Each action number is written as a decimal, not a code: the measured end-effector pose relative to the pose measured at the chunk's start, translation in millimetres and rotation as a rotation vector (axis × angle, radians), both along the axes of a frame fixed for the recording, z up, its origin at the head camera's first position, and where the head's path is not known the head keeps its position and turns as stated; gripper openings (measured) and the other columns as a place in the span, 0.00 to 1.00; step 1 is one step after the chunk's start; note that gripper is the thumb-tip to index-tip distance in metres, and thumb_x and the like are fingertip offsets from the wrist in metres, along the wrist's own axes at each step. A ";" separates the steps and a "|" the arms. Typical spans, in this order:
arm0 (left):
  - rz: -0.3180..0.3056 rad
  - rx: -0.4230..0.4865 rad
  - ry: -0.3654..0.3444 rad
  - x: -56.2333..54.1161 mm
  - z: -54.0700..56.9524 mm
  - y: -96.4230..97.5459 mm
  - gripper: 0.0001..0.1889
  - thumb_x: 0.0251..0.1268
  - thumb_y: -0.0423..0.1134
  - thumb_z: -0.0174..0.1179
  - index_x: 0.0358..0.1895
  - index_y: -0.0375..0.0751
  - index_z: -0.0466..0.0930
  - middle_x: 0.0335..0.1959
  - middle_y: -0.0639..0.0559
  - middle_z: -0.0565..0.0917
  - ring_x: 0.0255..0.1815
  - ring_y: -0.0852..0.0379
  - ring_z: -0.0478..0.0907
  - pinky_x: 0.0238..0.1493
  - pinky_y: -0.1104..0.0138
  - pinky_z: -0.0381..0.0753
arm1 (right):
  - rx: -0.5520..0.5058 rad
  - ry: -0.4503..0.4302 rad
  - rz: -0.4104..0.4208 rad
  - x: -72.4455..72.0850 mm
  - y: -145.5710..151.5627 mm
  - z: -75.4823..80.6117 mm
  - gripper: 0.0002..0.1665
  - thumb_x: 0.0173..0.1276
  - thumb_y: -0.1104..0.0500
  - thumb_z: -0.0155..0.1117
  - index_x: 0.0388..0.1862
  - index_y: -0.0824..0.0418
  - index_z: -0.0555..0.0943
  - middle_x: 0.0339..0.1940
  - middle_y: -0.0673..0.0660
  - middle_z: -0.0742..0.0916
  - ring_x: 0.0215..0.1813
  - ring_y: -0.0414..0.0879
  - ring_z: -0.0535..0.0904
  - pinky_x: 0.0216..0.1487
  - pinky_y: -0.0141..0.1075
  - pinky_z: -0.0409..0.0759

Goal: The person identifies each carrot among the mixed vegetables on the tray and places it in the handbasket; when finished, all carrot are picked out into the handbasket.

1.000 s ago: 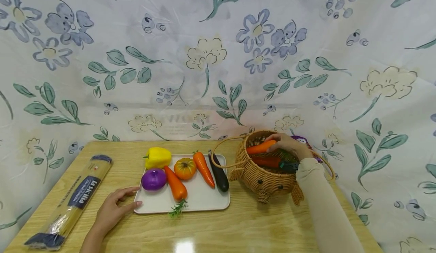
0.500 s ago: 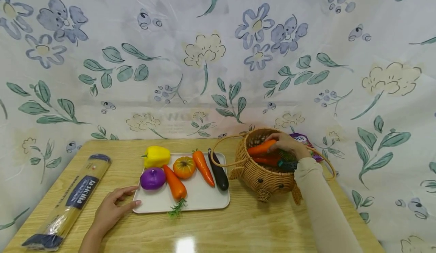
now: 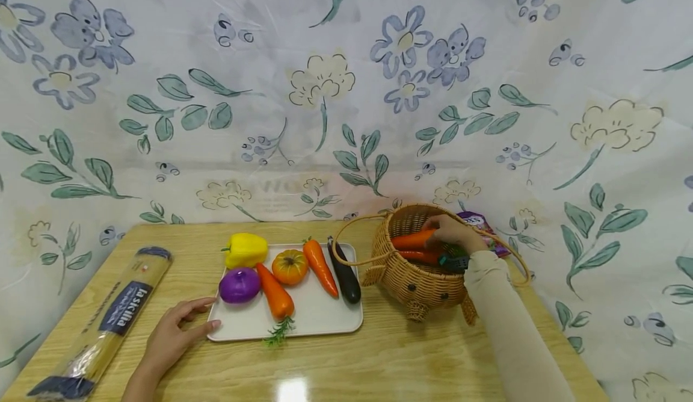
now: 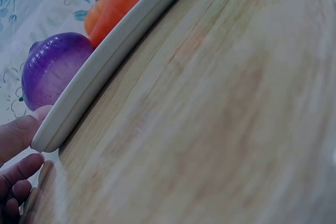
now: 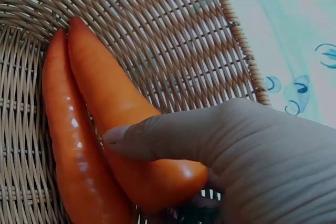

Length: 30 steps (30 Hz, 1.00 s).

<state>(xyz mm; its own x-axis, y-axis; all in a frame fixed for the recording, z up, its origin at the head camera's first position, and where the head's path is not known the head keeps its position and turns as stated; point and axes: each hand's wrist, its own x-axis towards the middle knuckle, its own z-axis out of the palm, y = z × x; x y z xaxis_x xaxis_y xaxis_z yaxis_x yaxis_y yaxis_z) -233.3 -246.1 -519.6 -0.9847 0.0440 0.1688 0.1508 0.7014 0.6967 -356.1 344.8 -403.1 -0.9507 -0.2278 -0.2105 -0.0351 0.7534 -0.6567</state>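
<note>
In the head view my right hand (image 3: 453,233) reaches into a wicker basket (image 3: 417,281) with an animal face. It holds an orange carrot (image 5: 107,85), its thumb lying across the thick end; the other fingers are mostly hidden. Beside it in the basket lies a second carrot (image 5: 73,145). My left hand (image 3: 175,331) touches the left rim of a white tray (image 3: 319,321), thumb tip at the near corner. The tray bears a yellow bell pepper (image 3: 246,250), a purple onion (image 3: 240,286), a small pumpkin (image 3: 290,267), two carrots and an eggplant (image 3: 346,278).
A spaghetti packet (image 3: 116,312) lies left of the left hand. Behind the basket sits a purple package (image 3: 479,224). The basket's loop handle (image 3: 346,230) leans over the tray's right end. A floral cloth (image 3: 325,149) hangs behind the wooden table (image 3: 346,366).
The right hand and its carrot have sunk slightly deeper into the basket. The left hand stays at the tray's rim. The head view has shifted a little.
</note>
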 end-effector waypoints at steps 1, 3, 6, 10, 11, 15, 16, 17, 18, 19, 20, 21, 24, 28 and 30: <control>-0.002 0.003 0.002 0.0 -0.1 0.0 0.26 0.57 0.49 0.72 0.59 0.46 0.82 0.47 0.48 0.84 0.43 0.75 0.68 0.44 0.79 0.66 | 0.007 0.000 -0.001 0.0 0.1 0.0 0.24 0.58 0.64 0.69 0.53 0.71 0.78 0.48 0.66 0.81 0.38 0.49 0.72 0.39 0.37 0.73; -0.002 0.005 0.000 -0.1 -0.5 -0.2 0.26 0.57 0.49 0.72 0.59 0.46 0.82 0.47 0.48 0.84 0.43 0.75 0.68 0.44 0.79 0.66 | 0.024 0.001 -0.002 -0.4 0.4 -0.8 0.23 0.57 0.64 0.70 0.52 0.71 0.78 0.48 0.66 0.82 0.39 0.50 0.72 0.40 0.37 0.73; 0.001 0.005 -0.006 0.1 -0.1 -0.3 0.26 0.57 0.49 0.72 0.59 0.46 0.82 0.47 0.48 0.84 0.43 0.75 0.68 0.43 0.79 0.66 | 0.023 0.003 -0.003 0.6 0.4 -0.3 0.24 0.57 0.64 0.71 0.51 0.71 0.78 0.49 0.66 0.82 0.41 0.51 0.74 0.42 0.39 0.76; 0.001 0.004 -0.016 0.7 1.4 0.1 0.26 0.57 0.49 0.72 0.59 0.45 0.82 0.48 0.48 0.84 0.43 0.75 0.68 0.43 0.79 0.66 | 0.015 0.032 0.020 1.6 1.7 0.8 0.24 0.54 0.63 0.72 0.49 0.71 0.79 0.45 0.65 0.83 0.39 0.51 0.75 0.40 0.38 0.76; 0.001 0.002 -0.018 0.8 1.5 0.3 0.26 0.57 0.50 0.72 0.59 0.46 0.82 0.48 0.48 0.84 0.43 0.75 0.68 0.43 0.79 0.66 | 0.025 0.033 0.015 1.3 1.8 0.4 0.24 0.54 0.63 0.72 0.49 0.70 0.79 0.45 0.65 0.83 0.38 0.51 0.75 0.40 0.38 0.76; 0.004 -0.005 -0.031 0.7 1.7 0.1 0.27 0.58 0.50 0.72 0.60 0.46 0.82 0.48 0.47 0.84 0.43 0.74 0.68 0.43 0.77 0.66 | 0.066 0.004 -0.018 1.3 -1.0 -0.8 0.27 0.55 0.65 0.70 0.56 0.71 0.78 0.51 0.69 0.82 0.39 0.51 0.73 0.39 0.37 0.75; 0.006 -0.007 -0.035 1.0 1.9 -0.6 0.27 0.58 0.51 0.71 0.60 0.46 0.82 0.49 0.47 0.83 0.42 0.74 0.67 0.43 0.77 0.67 | 0.077 0.001 -0.020 1.6 -2.5 -0.7 0.28 0.56 0.66 0.70 0.57 0.71 0.77 0.52 0.70 0.81 0.39 0.50 0.73 0.39 0.37 0.75; 0.009 -0.009 -0.038 1.5 2.2 -1.3 0.27 0.58 0.51 0.71 0.60 0.46 0.81 0.49 0.47 0.83 0.42 0.74 0.67 0.43 0.77 0.67 | 0.090 0.000 -0.019 2.0 -3.9 -0.4 0.29 0.56 0.67 0.70 0.58 0.72 0.77 0.53 0.70 0.81 0.39 0.50 0.73 0.39 0.37 0.75; 0.010 -0.009 -0.041 1.8 2.4 -1.9 0.27 0.58 0.51 0.71 0.60 0.46 0.81 0.49 0.47 0.83 0.42 0.74 0.67 0.43 0.76 0.67 | 0.096 0.000 -0.015 2.2 -5.1 0.0 0.30 0.56 0.68 0.70 0.59 0.72 0.76 0.52 0.71 0.81 0.39 0.50 0.73 0.38 0.36 0.75; 0.012 -0.011 -0.044 2.3 2.6 -2.6 0.27 0.58 0.51 0.71 0.60 0.46 0.81 0.49 0.47 0.83 0.42 0.73 0.67 0.43 0.76 0.67 | 0.102 -0.002 -0.012 2.6 -6.0 0.5 0.30 0.56 0.68 0.70 0.59 0.72 0.76 0.52 0.71 0.81 0.39 0.50 0.73 0.38 0.36 0.75; 0.014 -0.011 -0.045 2.6 2.9 -3.0 0.27 0.58 0.51 0.71 0.60 0.46 0.81 0.49 0.47 0.83 0.42 0.73 0.67 0.43 0.76 0.67 | 0.106 -0.001 -0.005 3.0 -6.9 1.1 0.31 0.56 0.68 0.71 0.60 0.72 0.76 0.52 0.71 0.81 0.39 0.50 0.74 0.38 0.36 0.76; 0.016 -0.011 -0.046 3.0 3.3 -3.4 0.27 0.58 0.51 0.71 0.60 0.46 0.81 0.50 0.47 0.83 0.42 0.74 0.67 0.43 0.75 0.67 | 0.111 0.004 -0.001 3.2 -7.5 1.5 0.31 0.56 0.68 0.71 0.60 0.72 0.76 0.52 0.71 0.81 0.39 0.51 0.74 0.38 0.36 0.76; 0.014 -0.008 -0.032 3.6 4.1 -3.3 0.27 0.58 0.51 0.71 0.60 0.46 0.81 0.50 0.46 0.83 0.43 0.74 0.67 0.43 0.76 0.67 | 0.119 0.019 0.001 3.5 -8.6 2.2 0.32 0.56 0.66 0.73 0.60 0.73 0.76 0.52 0.71 0.81 0.40 0.51 0.75 0.40 0.38 0.77; 0.001 0.017 -0.002 3.3 3.9 -0.5 0.26 0.58 0.49 0.71 0.59 0.45 0.82 0.49 0.46 0.84 0.44 0.75 0.68 0.44 0.79 0.66 | 0.134 0.063 0.016 2.3 -6.5 1.8 0.31 0.58 0.63 0.73 0.60 0.73 0.77 0.57 0.72 0.81 0.47 0.58 0.79 0.49 0.46 0.80; -0.005 0.028 0.007 2.5 3.0 1.4 0.25 0.58 0.49 0.72 0.59 0.45 0.82 0.48 0.47 0.84 0.44 0.75 0.69 0.45 0.79 0.66 | 0.139 0.092 0.031 1.4 -3.8 1.9 0.30 0.60 0.62 0.72 0.60 0.73 0.77 0.59 0.73 0.81 0.54 0.63 0.79 0.55 0.52 0.79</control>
